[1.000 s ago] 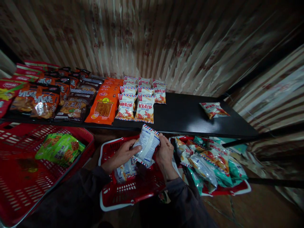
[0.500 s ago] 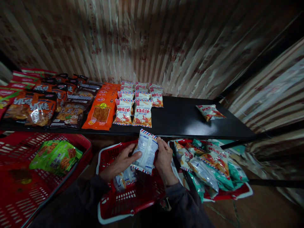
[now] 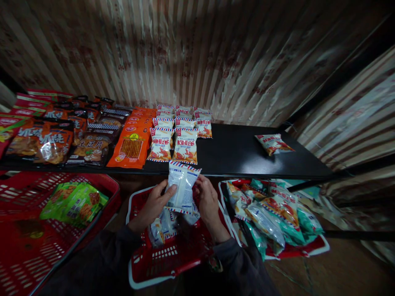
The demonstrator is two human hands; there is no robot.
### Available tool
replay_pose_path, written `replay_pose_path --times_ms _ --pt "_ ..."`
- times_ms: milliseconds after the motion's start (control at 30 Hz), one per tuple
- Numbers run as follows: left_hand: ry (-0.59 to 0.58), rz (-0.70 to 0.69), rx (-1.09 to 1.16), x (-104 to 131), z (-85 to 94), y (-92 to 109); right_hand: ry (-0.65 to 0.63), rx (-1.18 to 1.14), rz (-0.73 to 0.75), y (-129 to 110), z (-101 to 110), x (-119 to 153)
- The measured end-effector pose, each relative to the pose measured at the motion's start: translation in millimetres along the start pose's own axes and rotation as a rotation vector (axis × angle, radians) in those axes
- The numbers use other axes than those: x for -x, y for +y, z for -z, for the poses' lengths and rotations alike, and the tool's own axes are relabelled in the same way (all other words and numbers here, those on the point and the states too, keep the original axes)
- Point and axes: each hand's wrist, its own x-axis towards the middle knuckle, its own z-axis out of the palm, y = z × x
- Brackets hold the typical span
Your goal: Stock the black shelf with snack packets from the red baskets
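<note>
Clamping bag [image 3: 183, 190] in left hand [image 3: 156, 201], just in front of shelf [image 3: 228, 152], long axis shelfward, with right hand [image 3: 210, 200] curled alongside: can't tell if gripping.

Held packet [image 3: 182, 188]: glossy plastic film, crinkled.
Shelf [image 3: 236, 154]: smooth, semi-gloss; glare near the front edge.
Middle basket [image 3: 180, 260]: perforated plastic, low sheen; smooth rim.
Striped wall covering [image 3: 173, 53]: rippled sheeting, shiny streaks; film or cloth, can't tell.
Sleeves [image 3: 242, 263]: dark cloth, matt.

Dim, creased striped sheeting [image 3: 191, 53] behind a glossy black shelf [image 3: 228, 152], brown floor [image 3: 342, 267] below.
</note>
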Motion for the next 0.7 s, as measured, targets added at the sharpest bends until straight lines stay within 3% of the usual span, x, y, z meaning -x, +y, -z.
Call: replay_pose_path --times_ms 100,200,533,633,700 --pt "0.080 -0.034 -0.004 -2.2 2.6 3.8 -0.141 0.039 -0.005 -4.4 -2.0 6.5" --pt "0.125 -0.048 -0.003 -3.1 3.2 5.6 -0.198 0.081 -0.023 -6.3 -5.8 10.5" --pt "0.037 -0.068 0.049 -2.2 4.1 3.2 -0.088 0.217 0.038 -1.8 -10.5 11.6" --pt "0.032 -0.083 0.066 -3.5 4.2 0.5 -0.054 0.324 0.150 -0.9 -9.1 12.3" --pt "0.067 -0.093 0.080 -4.6 4.7 -0.8 -0.035 0.479 0.345 -0.6 -8.3 13.3"
